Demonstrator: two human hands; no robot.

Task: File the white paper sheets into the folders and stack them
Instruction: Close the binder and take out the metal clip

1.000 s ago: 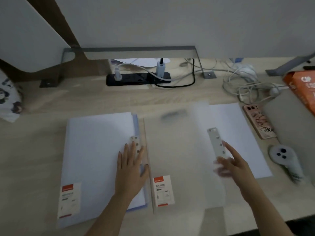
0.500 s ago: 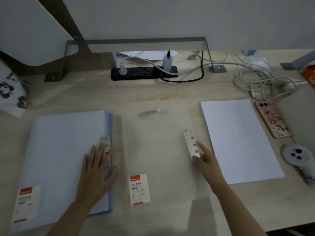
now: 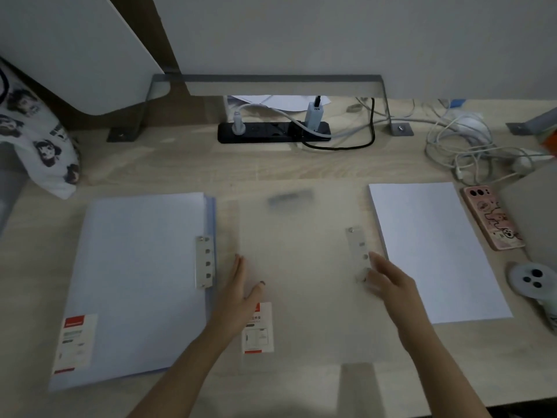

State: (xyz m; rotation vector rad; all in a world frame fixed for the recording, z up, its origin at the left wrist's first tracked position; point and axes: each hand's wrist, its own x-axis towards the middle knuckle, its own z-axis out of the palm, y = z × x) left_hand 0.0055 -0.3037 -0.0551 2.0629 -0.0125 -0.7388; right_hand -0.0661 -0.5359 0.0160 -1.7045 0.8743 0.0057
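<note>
A translucent clear folder [image 3: 301, 267] lies closed in the middle of the desk, with a white and red label near its front left corner. My left hand [image 3: 241, 291] rests flat with straight fingers on its left edge. My right hand [image 3: 388, 282] touches its right edge beside the metal clip [image 3: 358, 251]; its fingers are blurred. A blue folder [image 3: 135, 282] holding white paper lies to the left, with its own metal clip [image 3: 205, 262]. A stack of white paper sheets [image 3: 434, 251] lies to the right.
A pink phone [image 3: 491, 217] and a white controller [image 3: 533, 282] lie right of the sheets. A black power strip [image 3: 271, 132] and tangled white cables [image 3: 470, 152] sit at the back. A printed cloth bag [image 3: 36, 137] is at the far left.
The clear folder's cover has come down flat. My left hand has moved from the blue folder onto the clear folder's left edge. My right hand stays at the clip side.
</note>
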